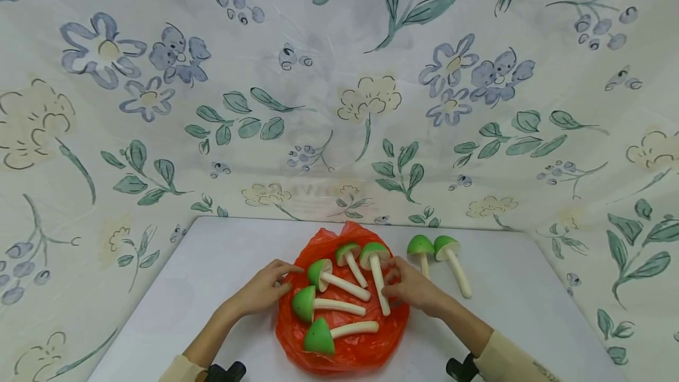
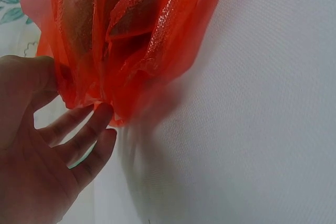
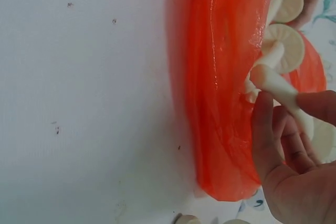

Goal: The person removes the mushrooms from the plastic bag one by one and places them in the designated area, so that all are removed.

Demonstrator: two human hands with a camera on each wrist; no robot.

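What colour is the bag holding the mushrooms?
The plastic bag is bright orange-red; the head view shows it best.

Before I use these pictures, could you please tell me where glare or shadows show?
Left wrist: glints on the red bag and a soft-edged shadow on the white tabletop; right wrist: thin bright streaks along the bag; head: fairly even light, the green-capped mushrooms clearly outlined.

Cloth (image 1: 329, 161) draped from 8 through 12 to 4 o'clock, printed with blue flowers (image 1: 108, 49) and green leaves (image 1: 421, 12), white table (image 1: 228, 246) seen at 6 o'clock, its far edge backed by cloth
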